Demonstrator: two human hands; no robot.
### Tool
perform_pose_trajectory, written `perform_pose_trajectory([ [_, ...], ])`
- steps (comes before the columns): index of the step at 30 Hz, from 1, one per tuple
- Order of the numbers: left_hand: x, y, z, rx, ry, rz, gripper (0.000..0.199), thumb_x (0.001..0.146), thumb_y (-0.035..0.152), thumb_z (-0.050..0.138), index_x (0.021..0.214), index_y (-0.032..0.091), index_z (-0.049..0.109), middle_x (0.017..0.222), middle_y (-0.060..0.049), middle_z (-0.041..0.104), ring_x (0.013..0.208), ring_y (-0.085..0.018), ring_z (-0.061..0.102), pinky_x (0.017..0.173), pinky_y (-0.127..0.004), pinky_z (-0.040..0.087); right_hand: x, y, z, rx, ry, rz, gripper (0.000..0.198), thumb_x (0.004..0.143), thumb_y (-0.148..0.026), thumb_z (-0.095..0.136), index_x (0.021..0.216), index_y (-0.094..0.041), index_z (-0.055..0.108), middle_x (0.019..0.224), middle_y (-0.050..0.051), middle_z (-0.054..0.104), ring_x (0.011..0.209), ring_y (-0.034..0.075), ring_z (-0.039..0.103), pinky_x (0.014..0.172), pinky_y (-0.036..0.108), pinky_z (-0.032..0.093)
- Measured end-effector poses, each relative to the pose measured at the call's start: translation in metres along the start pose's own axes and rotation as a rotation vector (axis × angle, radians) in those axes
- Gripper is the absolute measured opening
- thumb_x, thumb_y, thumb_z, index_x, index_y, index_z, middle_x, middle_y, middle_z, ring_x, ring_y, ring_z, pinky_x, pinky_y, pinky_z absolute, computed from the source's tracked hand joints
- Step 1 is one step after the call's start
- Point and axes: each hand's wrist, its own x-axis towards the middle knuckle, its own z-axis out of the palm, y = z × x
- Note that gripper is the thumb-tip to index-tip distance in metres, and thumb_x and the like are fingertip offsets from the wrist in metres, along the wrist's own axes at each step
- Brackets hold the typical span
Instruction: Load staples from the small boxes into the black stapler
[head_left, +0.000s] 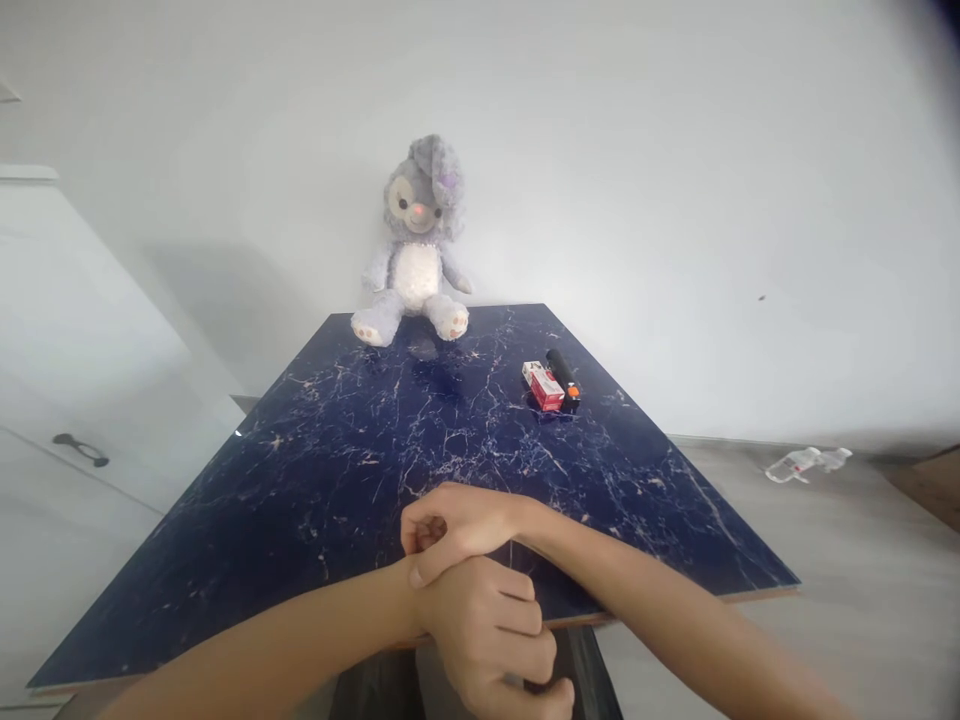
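Observation:
My left hand (pixel 487 625) reaches in from the left at the near edge of the table, its fingers loosely curled with nothing visible in them. Across its wrist lies my right hand (pixel 469 525), coming from the right. The right thumb presses on my left wrist (pixel 415 600), and the other fingers bend over its far side; their tips are partly hidden. Under both hands is the dark blue marble-patterned table (pixel 360 480). Nearest beyond them, to the right, sit a small red and white box (pixel 544 387) and a black cylindrical object with an orange spot (pixel 564 378), side by side.
A grey plush rabbit (pixel 416 245) sits at the table's far edge against the white wall (pixel 637 180). To the left stands a white cabinet (pixel 67 330) with a dark handle (pixel 81 450). A clear plastic bottle (pixel 799 464) lies on the floor to the right.

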Motion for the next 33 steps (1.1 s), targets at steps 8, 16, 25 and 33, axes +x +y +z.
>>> perform_pose_trajectory([
  [8, -0.003, -0.008, -0.007, 0.078, 0.088, -0.034, 0.021, 0.082, 0.046, 0.063, 0.079, 0.027, 0.071, 0.056, 0.004, 0.050, 0.040, -0.007, 0.035, 0.036, -0.024, 0.032, -0.001, -0.004, -0.003, 0.165, -0.042, -0.026, 0.015, 0.093, -0.036, 0.060, 0.095, -0.021, 0.065, 0.099, -0.001, 0.065, 0.091, 0.014, 0.057, 0.080, 0.024, 0.042],
  [16, -0.003, -0.013, -0.011, 0.076, 0.144, 0.010, 0.022, 0.081, 0.044, 0.060, 0.077, 0.025, 0.071, 0.056, 0.002, 0.048, 0.040, -0.008, 0.033, 0.036, -0.025, 0.032, -0.001, -0.001, -0.001, 0.220, -0.004, -0.079, 0.009, 0.089, -0.029, 0.062, 0.094, -0.021, 0.062, 0.098, -0.002, 0.062, 0.090, 0.015, 0.054, 0.081, 0.026, 0.042],
  [25, 0.005, -0.016, -0.017, 0.145, 0.066, -0.012, 0.005, 0.079, 0.027, 0.064, 0.074, 0.028, 0.067, 0.054, 0.005, 0.048, 0.040, -0.008, 0.034, 0.036, -0.024, 0.031, 0.001, -0.001, -0.001, 0.257, 0.000, -0.082, 0.005, 0.085, -0.021, 0.059, 0.086, -0.020, 0.064, 0.089, -0.001, 0.063, 0.083, 0.015, 0.056, 0.078, 0.027, 0.045],
  [33, -0.054, -0.049, -0.102, 0.421, -0.060, -0.536, 0.022, 0.093, 0.030, 0.046, 0.107, 0.026, 0.063, 0.095, -0.004, 0.072, 0.081, -0.018, 0.067, 0.068, -0.033, 0.056, -0.050, 0.027, -0.076, -0.134, 0.999, -0.047, 0.026, 0.089, -0.042, 0.055, 0.091, -0.019, 0.068, 0.090, 0.004, 0.070, 0.075, 0.017, 0.061, 0.073, 0.030, 0.048],
])
